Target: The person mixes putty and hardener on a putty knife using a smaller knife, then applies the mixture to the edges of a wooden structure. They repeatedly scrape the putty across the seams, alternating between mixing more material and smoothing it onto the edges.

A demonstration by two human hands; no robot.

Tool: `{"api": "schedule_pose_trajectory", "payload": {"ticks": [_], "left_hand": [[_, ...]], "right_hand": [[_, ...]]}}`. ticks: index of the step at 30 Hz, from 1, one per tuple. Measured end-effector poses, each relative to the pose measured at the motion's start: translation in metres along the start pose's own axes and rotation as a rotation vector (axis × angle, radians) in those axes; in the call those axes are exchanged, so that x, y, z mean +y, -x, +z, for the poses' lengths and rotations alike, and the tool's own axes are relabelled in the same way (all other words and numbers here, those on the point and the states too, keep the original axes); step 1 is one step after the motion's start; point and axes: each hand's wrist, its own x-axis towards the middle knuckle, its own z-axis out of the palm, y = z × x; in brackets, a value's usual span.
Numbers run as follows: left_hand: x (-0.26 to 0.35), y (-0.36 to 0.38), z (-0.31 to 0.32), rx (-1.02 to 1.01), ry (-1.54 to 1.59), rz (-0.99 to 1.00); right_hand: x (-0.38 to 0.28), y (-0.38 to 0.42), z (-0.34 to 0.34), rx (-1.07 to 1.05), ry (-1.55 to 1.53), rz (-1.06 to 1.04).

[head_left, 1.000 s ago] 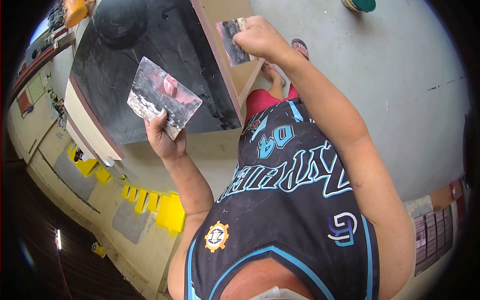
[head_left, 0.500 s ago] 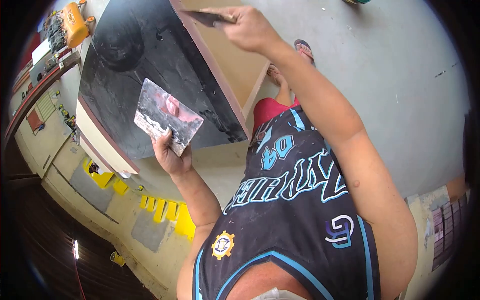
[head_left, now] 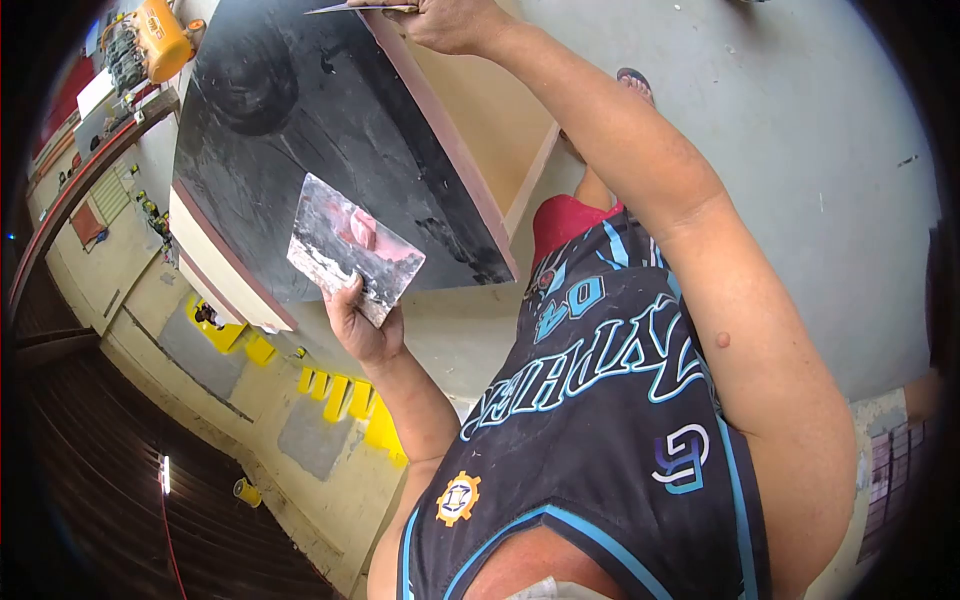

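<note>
My left hand (head_left: 365, 325) is closed on a flat rectangular putty board (head_left: 325, 225), thumb on top and fingers beneath. The board is smeared white, black and pink, and carries a lump of pink putty (head_left: 363, 229). My right hand (head_left: 450, 22), at the top edge of the view, grips a putty knife (head_left: 350, 8) whose thin blade is seen nearly edge-on, pointing left. The blade overlaps the far part of a large black panel (head_left: 330, 120) with scuffs and pale smears. A pinkish strip (head_left: 440, 130) runs along the panel's right edge.
An orange air compressor (head_left: 165, 45) stands at the upper left. Beige boarding (head_left: 480, 110) drops from the panel's right edge to the grey floor (head_left: 780, 150). My sandalled foot (head_left: 635, 85) is beside it. A wall with yellow patches (head_left: 340, 395) lies to the left.
My right hand has moved up and left with the putty knife, and the blade has turned more edge-on. The board stays in my left hand; the whole view has shifted slightly.
</note>
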Motion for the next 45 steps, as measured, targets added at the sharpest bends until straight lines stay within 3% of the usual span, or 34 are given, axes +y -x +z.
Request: {"api": "schedule_pose_trajectory", "payload": {"ticks": [5, 7, 11, 13, 15, 23, 25, 27, 29, 33, 36, 38, 39, 41, 43, 45], "left_hand": [[0.002, -0.003, -0.009, -0.03, 0.031, -0.095], [0.001, -0.006, -0.011, -0.027, 0.056, -0.113], [0.002, -0.006, -0.002, -0.037, -0.083, -0.084], [0.004, -0.008, -0.004, -0.105, -0.091, -0.1], [0.005, -0.008, 0.002, -0.17, 0.092, -0.141], [0.011, -0.006, 0.004, -0.212, -0.011, -0.127], [0.01, -0.007, 0.002, -0.211, -0.089, -0.124], [0.01, -0.01, 0.002, -0.234, -0.091, -0.117], [0.01, -0.009, 0.003, -0.216, -0.103, -0.116], [0.009, -0.007, 0.003, -0.188, -0.092, -0.106], [0.008, -0.005, 0.005, -0.138, -0.11, -0.087], [0.007, -0.006, 0.0, -0.131, -0.103, -0.091], [0.006, -0.008, -0.003, -0.13, -0.1, -0.096], [0.004, -0.007, -0.011, -0.146, -0.08, -0.111], [0.0, -0.011, -0.013, -0.164, -0.052, -0.126], [0.0, -0.014, -0.017, -0.229, 0.09, -0.164]], "right_hand": [[-0.01, 0.027, 0.002, -0.088, 0.084, -0.007], [-0.008, 0.047, 0.011, -0.137, 0.153, 0.167], [-0.006, 0.084, 0.02, -0.011, 0.136, -0.053], [-0.015, 0.101, 0.02, -0.018, 0.151, -0.022], [-0.019, 0.119, 0.025, 0.02, 0.07, -0.078], [-0.048, 0.197, 0.03, -0.081, 0.121, 0.006], [-0.063, 0.2, 0.016, -0.142, 0.074, 0.061], [-0.081, 0.189, 0.003, -0.115, -0.041, 0.674], [-0.081, 0.178, -0.002, -0.062, 0.085, 0.663], [-0.065, 0.157, 0.007, -0.151, 0.147, 0.808], [-0.055, 0.15, 0.022, -0.104, 0.133, 0.675], [-0.048, 0.144, 0.035, -0.429, 0.372, 0.433], [-0.052, 0.144, 0.039, -0.432, 0.375, 0.433], [-0.064, 0.152, 0.049, -0.36, 0.372, 0.513], [-0.072, 0.154, 0.024, -0.39, 0.372, 0.449], [-0.074, 0.157, 0.008, -0.201, 0.121, 0.732]]}}
